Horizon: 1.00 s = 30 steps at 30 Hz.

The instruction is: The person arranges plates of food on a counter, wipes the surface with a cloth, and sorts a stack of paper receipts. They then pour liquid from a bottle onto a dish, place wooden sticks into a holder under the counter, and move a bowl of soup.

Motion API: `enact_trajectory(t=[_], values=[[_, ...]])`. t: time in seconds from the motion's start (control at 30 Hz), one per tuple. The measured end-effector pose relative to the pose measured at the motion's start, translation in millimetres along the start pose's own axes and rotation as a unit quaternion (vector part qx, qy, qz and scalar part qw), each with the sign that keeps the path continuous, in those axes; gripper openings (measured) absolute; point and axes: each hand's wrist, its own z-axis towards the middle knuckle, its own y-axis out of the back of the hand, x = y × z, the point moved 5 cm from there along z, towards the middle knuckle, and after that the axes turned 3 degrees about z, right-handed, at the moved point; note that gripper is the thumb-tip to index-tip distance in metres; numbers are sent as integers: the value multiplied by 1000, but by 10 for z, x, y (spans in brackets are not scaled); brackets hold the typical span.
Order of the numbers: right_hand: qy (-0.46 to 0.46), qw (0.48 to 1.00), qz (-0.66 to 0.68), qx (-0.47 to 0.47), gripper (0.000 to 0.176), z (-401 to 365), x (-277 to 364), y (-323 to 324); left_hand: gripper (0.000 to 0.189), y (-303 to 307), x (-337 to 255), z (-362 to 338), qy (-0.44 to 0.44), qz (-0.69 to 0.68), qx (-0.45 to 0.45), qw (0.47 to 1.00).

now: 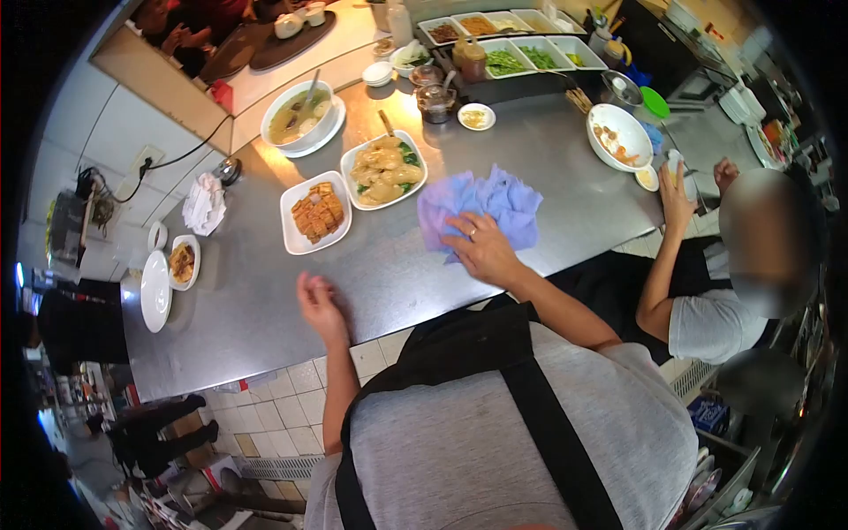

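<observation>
My right hand [480, 247] presses on a crumpled blue-purple cloth [495, 205] on the steel counter [389, 274], its fingers over the cloth's lower part and a ring on one finger. Near the counter's front edge, my left hand [320, 303] hovers with nothing in it, fingers loosely curled and apart. Beyond it lies a square white dish of orange-brown pieces [317, 213]. To the right of that dish, a white dish [385, 170] holds food in pale sauce with greens. Behind them stands a large soup bowl [299, 115] on a plate, a spoon in it.
At the right, a co-worker's hand [678, 199] is near a white bowl [618, 137]. Topping trays [508, 60] line the back. A small saucer [476, 117] sits mid-counter. At left are an oval plate [156, 291], a small dish [184, 262] and a white crumpled cloth [205, 204].
</observation>
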Motion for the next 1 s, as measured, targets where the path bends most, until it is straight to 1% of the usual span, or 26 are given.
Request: enact_trajectory(t=[0.03,0.07,0.13,0.17,0.2,0.27,0.3,0.33,0.37,0.4,0.43,0.47,0.5,0.53,0.57,0.6,0.7,0.8,0.9,0.93,0.97,1.0], values=[[4,999,40,8,23,-15,73,-91,36,-110,-14,-135,4,-15,47,999],[20,997,68,-10,22,-1,202,-42,37,-245,-36,-260,8,-32,91,995],[6,990,138,5,22,-2,250,-46,43,-572,-250,-491,-74,88,200,973],[-2,985,170,13,21,-3,253,-34,57,-757,-557,-590,-135,131,247,951],[-42,969,244,15,22,-10,248,4,67,-933,-903,-686,-245,210,274,906],[-101,939,325,45,24,11,305,84,73,-1173,-1096,-833,-303,203,303,881],[-130,922,360,59,25,23,318,142,72,-1249,-1017,-867,-265,226,343,873],[-102,931,342,72,25,43,358,231,71,-1325,-895,-893,-227,246,383,861],[-95,938,329,47,26,42,325,275,70,-1400,-785,-911,-190,264,422,846],[-90,944,317,21,27,7,283,288,62,-1394,-799,-937,-221,224,384,868],[-88,948,305,-4,28,-43,219,305,59,-1376,-802,-940,-204,186,382,882],[-83,970,228,14,36,-107,116,320,55,-1342,-798,-934,-186,146,379,894],[-75,988,122,51,38,-183,51,311,52,-1285,-781,-938,-165,107,376,906],[-65,994,14,87,41,-262,-15,302,50,-1211,-727,-928,-124,65,348,927],[-52,987,-95,120,44,-322,-109,286,48,-1129,-654,-903,-84,22,318,944],[-84,979,-114,144,48,-393,-287,257,46,-1040,-594,-867,-44,-21,289,956],[-122,976,-146,109,47,-431,-840,506,45,-666,-635,-731,7,-47,199,979],[-143,978,-133,73,45,-324,-1475,735,44,-360,-614,-605,8,-40,162,986],[-152,982,-106,32,42,-178,-2086,733,46,-240,-949,-564,-53,111,156,980],[-156,982,-100,22,42,-106,-2111,754,48,-296,-1034,-575,-70,205,201,955],[-190,971,-145,28,42,-91,-2129,744,51,-367,-1105,-597,-85,298,243,919],[-222,956,-189,33,42,-21,-1996,752,54,-437,-1122,-635,-98,389,280,872]])
